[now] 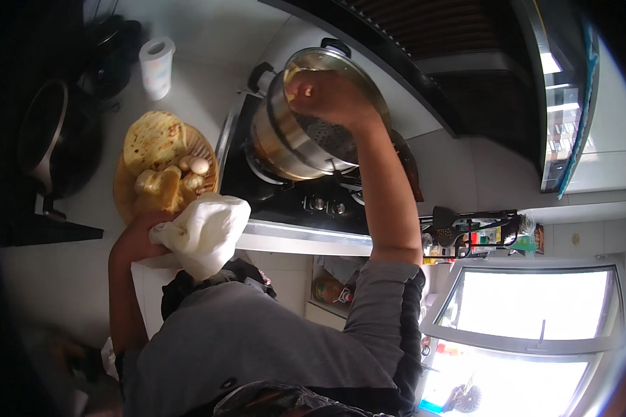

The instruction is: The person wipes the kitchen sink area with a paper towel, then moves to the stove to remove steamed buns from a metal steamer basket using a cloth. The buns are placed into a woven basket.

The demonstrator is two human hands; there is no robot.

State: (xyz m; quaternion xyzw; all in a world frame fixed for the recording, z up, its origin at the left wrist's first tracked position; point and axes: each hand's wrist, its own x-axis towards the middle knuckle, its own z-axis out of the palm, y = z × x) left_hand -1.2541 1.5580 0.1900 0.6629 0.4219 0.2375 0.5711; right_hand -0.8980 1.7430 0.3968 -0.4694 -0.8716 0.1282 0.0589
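Observation:
My right hand [334,99] is over the mouth of a metal steamer pot [287,135] on the gas stove. A pale yellow piece of food [293,95] shows at its fingertips, largely covered by the fingers. Below the hand lies the perforated steamer tray [323,133]. My left hand [146,232] is at the near edge of a woven basket [206,146], with a bunched white cloth [211,232] in its grasp; its fingertips are partly hidden. The basket holds a round flatbread [154,140], chunks of bread [159,190] and eggs [198,165].
A paper towel roll [157,70] stands on the counter behind the basket. A dark wok [60,138] is at the left. The range hood [448,68] overhangs the stove. Stove knobs [326,206] face me, and a rack of utensils [464,234] is on the right.

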